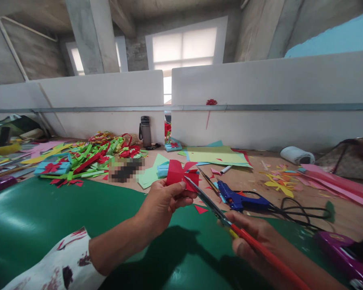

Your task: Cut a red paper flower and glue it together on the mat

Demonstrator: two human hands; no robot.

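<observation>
My left hand [160, 205] pinches a piece of red paper [176, 172] between thumb and fingers, above the green mat [117, 209]. Notches split the paper's upper and right side into petal-like flaps. In my right hand [254, 235] is a pair of scissors [211, 205] with long metal blades and red handles. The blade tips meet the paper just beside my left thumb; how far apart the blades are I cannot tell. Directly beneath, a small red paper scrap [201, 209] lies near the mat's far edge.
A blue glue gun [242, 199] with a black cord lies right of the scissors. Green and red paper strips [93, 159] are heaped at left, near a dark bottle [145, 132]. Coloured sheets [218, 155] lie behind my hands. A purple device [343, 255] sits at lower right.
</observation>
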